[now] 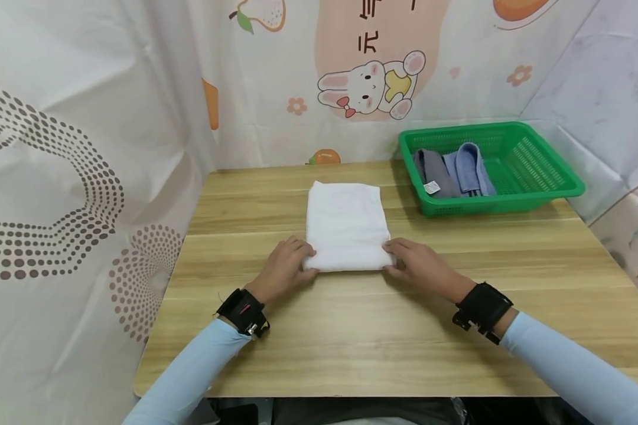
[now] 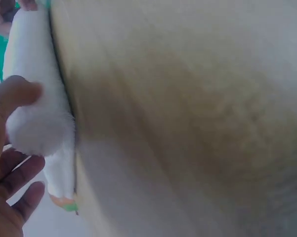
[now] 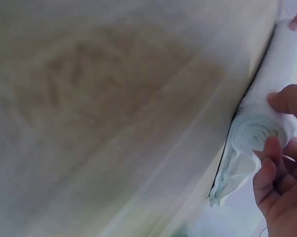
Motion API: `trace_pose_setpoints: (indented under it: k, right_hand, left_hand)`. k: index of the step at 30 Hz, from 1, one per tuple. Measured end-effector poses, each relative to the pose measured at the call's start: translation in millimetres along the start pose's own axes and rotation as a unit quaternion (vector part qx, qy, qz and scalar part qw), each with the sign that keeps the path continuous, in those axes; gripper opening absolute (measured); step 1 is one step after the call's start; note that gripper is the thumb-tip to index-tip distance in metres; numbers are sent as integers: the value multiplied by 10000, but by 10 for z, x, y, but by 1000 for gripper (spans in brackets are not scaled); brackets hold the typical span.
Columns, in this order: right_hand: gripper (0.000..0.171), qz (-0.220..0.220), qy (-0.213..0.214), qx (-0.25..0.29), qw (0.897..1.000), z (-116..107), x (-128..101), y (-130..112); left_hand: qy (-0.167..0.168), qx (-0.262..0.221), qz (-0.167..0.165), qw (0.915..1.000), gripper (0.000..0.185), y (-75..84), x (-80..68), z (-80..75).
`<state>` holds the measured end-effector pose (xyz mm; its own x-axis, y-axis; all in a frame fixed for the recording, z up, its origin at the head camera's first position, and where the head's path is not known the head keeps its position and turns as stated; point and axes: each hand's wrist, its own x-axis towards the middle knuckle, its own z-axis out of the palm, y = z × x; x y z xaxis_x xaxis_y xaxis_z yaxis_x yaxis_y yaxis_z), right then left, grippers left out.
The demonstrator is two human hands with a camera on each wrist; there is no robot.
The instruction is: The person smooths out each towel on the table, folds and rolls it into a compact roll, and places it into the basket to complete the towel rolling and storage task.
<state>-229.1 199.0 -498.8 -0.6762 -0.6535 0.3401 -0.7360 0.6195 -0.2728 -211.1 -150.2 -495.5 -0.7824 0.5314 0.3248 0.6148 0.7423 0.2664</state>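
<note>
A white towel [image 1: 345, 221] lies flat on the wooden table [image 1: 351, 336], its near end rolled up into a short roll. My left hand [image 1: 299, 258] grips the roll's left end. In the left wrist view the thumb [image 2: 17, 94] sits on top of the towel roll [image 2: 39, 126] and the fingers curl under it. My right hand [image 1: 401, 255] grips the right end. In the right wrist view the spiral of the towel roll [image 3: 254, 129] shows between thumb and fingers [image 3: 272, 163].
A green plastic basket [image 1: 558, 190] stands at the table's back right, holding a folded grey cloth [image 1: 433, 171] and a blue cloth [image 1: 470, 168]. Printed curtains wall in the left and the back. A marbled wall closes the right.
</note>
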Motion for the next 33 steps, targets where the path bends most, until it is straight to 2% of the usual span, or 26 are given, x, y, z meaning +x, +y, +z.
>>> trace_pose_setpoints:
  k: [4, 6, 8, 10, 12, 14, 16, 17, 20, 23, 25, 27, 29, 33]
  right_hand:
    - [40, 242, -127, 465, 9985, 6, 47, 84]
    - [35, 484, -295, 800, 9952, -1, 64, 125]
    - [33, 805, -471, 1175, 9887, -10, 78, 168]
    - [31, 1222, -655, 1674, 9761, -24, 89, 199]
    - [33, 1605, -775, 2212, 9588, -28, 91, 235]
    - [31, 1889, -837, 2641, 9421, -32, 91, 255]
    - [26, 1980, -768, 2847, 9348, -30, 92, 262]
    - [24, 1947, -688, 2818, 9370, -30, 93, 254]
    - [17, 1620, -273, 2362, 9577, -14, 105, 195]
    - [16, 1206, 215, 1788, 9762, 13, 106, 122]
    - [13, 841, 470, 1280, 9871, 30, 100, 87]
    - [10, 440, 689, 729, 9940, 43, 91, 60]
    - [9, 102, 780, 276, 9965, 46, 79, 38]
    - [32, -124, 506, -64, 9986, 1, 24, 45]
  left_hand:
    - [-288, -597, -447, 9968, 35, -59, 30, 12]
    - [-507, -1033, -736, 9906, 36, -78, 53, -4]
    - [-664, -1534, -1008, 9808, 34, -94, 78, -16]
    - [-715, -2001, -1238, 9693, 29, -106, 107, -15]
    - [-615, -2327, -1396, 9605, 24, -107, 135, -4]
    - [-478, -2437, -1523, 9566, 20, -99, 168, 11]
    - [-391, -2375, -1621, 9570, 18, -91, 200, 25]
    - [-368, -2316, -1673, 9576, 17, -88, 216, 30]
    - [-395, -2186, -1890, 9565, 16, -83, 243, 26]
    - [-322, -2062, -2033, 9566, 13, -69, 261, 15]
    - [-176, -1925, -1999, 9606, 12, -44, 273, 2]
    - [-6, -1712, -1845, 9678, 12, -14, 281, -8]
    - [189, -1431, -1590, 9767, 12, 13, 266, -15]
    - [566, -635, -772, 9934, 15, 51, 212, 10]
